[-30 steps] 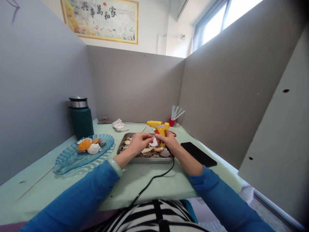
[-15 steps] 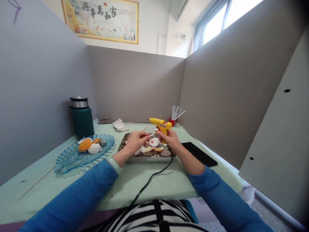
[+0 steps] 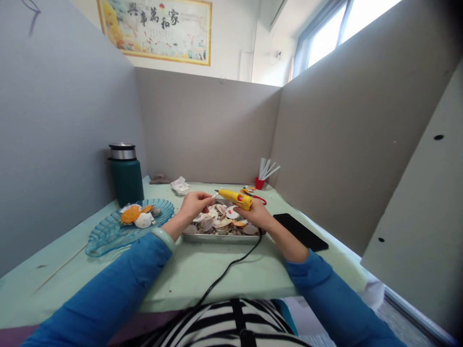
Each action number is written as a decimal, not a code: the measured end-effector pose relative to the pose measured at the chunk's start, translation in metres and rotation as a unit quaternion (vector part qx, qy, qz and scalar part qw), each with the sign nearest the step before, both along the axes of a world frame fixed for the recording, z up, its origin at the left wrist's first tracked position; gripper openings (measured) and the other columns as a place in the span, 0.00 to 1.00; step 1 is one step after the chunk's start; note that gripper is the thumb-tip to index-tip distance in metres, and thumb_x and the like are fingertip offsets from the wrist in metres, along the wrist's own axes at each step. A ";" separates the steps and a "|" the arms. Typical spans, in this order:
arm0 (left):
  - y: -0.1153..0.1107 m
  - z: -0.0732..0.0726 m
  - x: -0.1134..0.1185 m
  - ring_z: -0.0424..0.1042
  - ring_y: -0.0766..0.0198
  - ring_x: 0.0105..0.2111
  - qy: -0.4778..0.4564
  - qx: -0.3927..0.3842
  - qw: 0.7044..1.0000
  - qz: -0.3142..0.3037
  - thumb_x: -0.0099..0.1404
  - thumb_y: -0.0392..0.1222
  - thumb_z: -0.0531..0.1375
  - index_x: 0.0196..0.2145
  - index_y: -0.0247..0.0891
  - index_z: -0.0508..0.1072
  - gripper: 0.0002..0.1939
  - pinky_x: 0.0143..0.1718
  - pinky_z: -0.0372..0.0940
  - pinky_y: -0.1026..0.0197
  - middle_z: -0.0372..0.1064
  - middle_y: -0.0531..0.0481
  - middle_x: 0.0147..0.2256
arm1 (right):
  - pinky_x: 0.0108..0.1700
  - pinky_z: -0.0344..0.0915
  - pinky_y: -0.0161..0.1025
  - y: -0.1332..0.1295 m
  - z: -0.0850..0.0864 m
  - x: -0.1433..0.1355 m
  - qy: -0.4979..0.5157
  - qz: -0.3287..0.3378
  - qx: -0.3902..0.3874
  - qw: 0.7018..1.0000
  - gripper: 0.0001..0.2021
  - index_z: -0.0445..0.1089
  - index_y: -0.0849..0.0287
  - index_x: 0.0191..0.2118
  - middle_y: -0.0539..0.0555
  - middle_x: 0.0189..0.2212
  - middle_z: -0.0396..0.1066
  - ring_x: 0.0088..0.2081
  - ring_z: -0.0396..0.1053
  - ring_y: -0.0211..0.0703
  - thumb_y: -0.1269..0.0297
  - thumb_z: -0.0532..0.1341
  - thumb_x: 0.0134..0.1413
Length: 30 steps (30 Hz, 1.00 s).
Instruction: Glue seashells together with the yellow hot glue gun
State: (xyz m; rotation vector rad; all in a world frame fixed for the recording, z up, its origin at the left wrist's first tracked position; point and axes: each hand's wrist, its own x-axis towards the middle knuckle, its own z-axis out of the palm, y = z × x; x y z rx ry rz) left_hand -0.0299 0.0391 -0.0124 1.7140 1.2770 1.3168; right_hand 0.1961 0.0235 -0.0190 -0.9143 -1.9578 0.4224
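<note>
Black cord (image 3: pixel 231 263): before the shell tray (image 3: pixel 220 239); leave slack.
Right hand (image 3: pixel 256 213): fingers clamped round the glue gun (image 3: pixel 235 197) above the tray; steady your wrist.
Left hand (image 3: pixel 193 206): fingers pinching a small pale piece (image 3: pixel 215 194) over the tray's far side, by the nozzle (image 3: pixel 217 191); likely hot, so spare your skin.

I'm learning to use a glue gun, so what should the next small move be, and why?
Probably a light squeeze of the yellow glue gun, dabbing the small pale piece: the right hand grips the gun, and its nozzle points at that piece, pinched in the left hand. Any glue already there is too small to see.
</note>
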 end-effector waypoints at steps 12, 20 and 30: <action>-0.005 0.002 0.001 0.63 0.71 0.17 -0.097 -0.033 0.994 -0.029 0.46 0.49 0.65 0.27 0.31 0.73 0.17 0.21 0.61 0.66 0.70 0.48 0.23 | 0.33 0.56 0.33 -0.004 0.001 0.002 -0.132 -0.019 0.104 0.986 0.06 0.67 0.57 0.34 0.50 0.26 0.66 0.28 0.61 0.38 0.61 0.59 0.51; -0.010 0.005 0.003 0.63 0.71 0.17 -0.100 -0.028 0.995 -0.016 0.47 0.48 0.65 0.27 0.31 0.73 0.16 0.21 0.60 0.66 0.71 0.47 0.23 | 0.33 0.56 0.33 -0.006 0.001 0.001 -0.149 0.001 0.121 0.981 0.07 0.68 0.58 0.36 0.51 0.29 0.67 0.29 0.62 0.39 0.62 0.57 0.53; -0.011 0.006 0.004 0.63 0.72 0.17 -0.120 -0.022 0.993 -0.010 0.45 0.48 0.66 0.28 0.30 0.73 0.17 0.21 0.60 0.66 0.70 0.48 0.23 | 0.33 0.56 0.34 -0.004 0.000 0.002 -0.134 -0.022 0.121 0.983 0.08 0.68 0.57 0.36 0.51 0.28 0.68 0.29 0.63 0.40 0.60 0.58 0.53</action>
